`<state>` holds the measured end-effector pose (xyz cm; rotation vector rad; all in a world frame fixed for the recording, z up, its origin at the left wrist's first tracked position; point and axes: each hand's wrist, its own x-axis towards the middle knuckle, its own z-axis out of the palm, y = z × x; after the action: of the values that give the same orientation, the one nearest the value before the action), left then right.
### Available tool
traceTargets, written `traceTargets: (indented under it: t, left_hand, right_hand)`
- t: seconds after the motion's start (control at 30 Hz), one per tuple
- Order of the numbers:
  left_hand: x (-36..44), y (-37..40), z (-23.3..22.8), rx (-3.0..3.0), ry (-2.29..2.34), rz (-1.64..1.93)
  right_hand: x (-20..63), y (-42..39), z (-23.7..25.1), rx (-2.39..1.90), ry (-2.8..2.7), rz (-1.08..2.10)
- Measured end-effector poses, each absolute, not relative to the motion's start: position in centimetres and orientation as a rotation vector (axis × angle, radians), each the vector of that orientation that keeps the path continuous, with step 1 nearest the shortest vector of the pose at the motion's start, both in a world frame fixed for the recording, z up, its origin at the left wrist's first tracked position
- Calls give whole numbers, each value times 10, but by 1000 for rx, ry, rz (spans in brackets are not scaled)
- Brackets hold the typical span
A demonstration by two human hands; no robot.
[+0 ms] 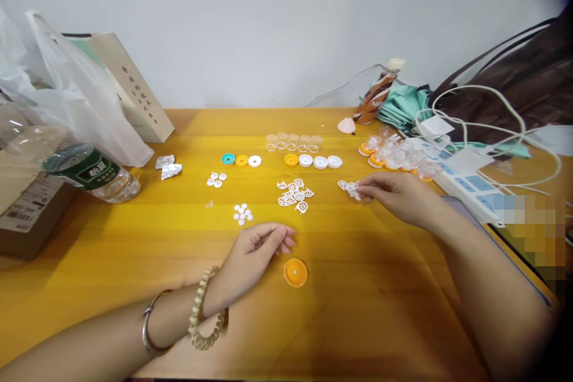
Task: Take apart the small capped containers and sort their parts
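2 hands, white wheel parts

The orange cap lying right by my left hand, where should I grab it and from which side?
Probably pinch the orange cap by its round rim, coming straight down from above. It lies flat on the table, so only the edge offers a hold. The left hand is right beside it.
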<state>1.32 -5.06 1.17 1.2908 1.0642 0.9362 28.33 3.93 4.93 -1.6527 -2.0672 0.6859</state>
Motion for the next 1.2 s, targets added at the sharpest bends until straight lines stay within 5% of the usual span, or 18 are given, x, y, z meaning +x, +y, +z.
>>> traceTargets:
  t: [0.4, 0.53, 0.8, 1.2]
  left_hand:
    - [12, -51, 11, 1300, 1060, 929]
    - [12, -51, 10, 1330, 1048, 929]
    - [9, -58, 16, 1771, 992, 793]
    - [3, -60, 15, 2011, 982, 597]
  right_hand:
    - [307, 50, 46, -2019, -2108, 439]
    - [295, 41, 53, -1848, -2071, 395]
    - [239, -7, 63, -1184, -2464, 1093]
    - [198, -25, 22, -969, -2633, 898]
